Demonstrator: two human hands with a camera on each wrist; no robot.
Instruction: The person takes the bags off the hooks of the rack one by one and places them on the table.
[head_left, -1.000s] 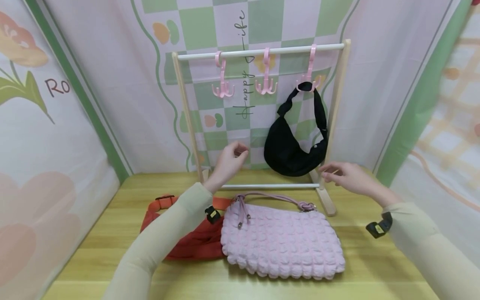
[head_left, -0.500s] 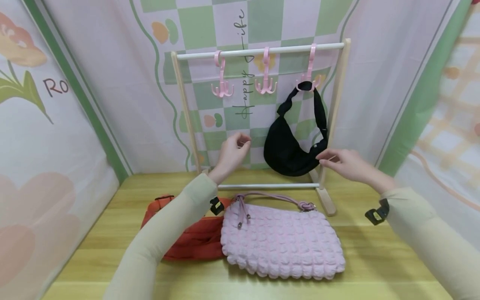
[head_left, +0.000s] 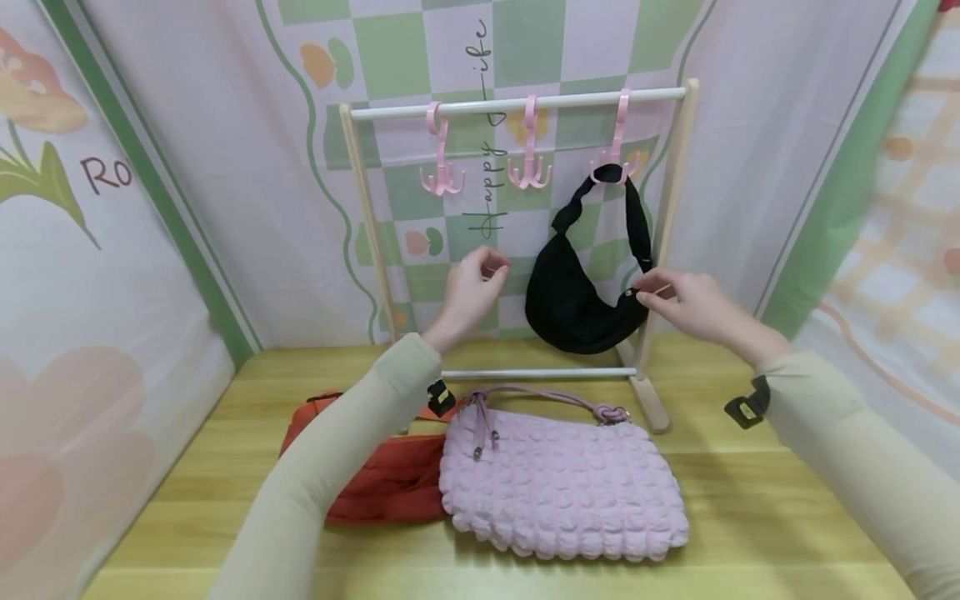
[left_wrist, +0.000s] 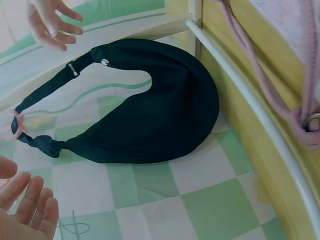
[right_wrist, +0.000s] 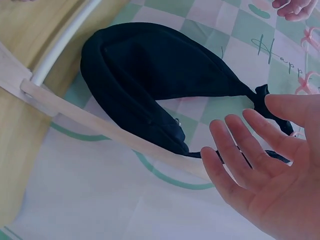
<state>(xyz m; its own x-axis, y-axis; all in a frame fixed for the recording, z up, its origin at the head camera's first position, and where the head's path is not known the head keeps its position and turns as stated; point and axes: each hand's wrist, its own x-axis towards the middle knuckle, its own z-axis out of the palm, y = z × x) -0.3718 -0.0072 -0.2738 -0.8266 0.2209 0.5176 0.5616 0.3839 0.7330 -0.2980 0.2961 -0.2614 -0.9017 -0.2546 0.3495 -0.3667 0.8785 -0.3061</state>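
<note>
A black shoulder bag (head_left: 573,300) hangs by its strap from the rightmost pink hook (head_left: 619,142) on a small rack. My right hand (head_left: 693,304) is in front of the bag's right end; its fingers look loosely bent and hold nothing, as the right wrist view of the hand (right_wrist: 270,165) also shows. Left of the bag, my left hand (head_left: 474,287) is raised in the air with relaxed fingers and nothing in them. In the left wrist view the bag (left_wrist: 160,110) hangs apart from the left hand (left_wrist: 30,205).
A pink bubble-textured handbag (head_left: 562,492) lies on the wooden table (head_left: 750,517), beside a red bag (head_left: 390,479) partly hidden by my left sleeve. Two more pink hooks, the left hook (head_left: 442,154) and middle hook (head_left: 529,146), hang from the white rail (head_left: 480,107).
Both hands have risen: the right from beside the rack's lower post to the bag's right end, the left slightly up and rightward. The black bag stays hanging; the bags on the table have not moved.
</note>
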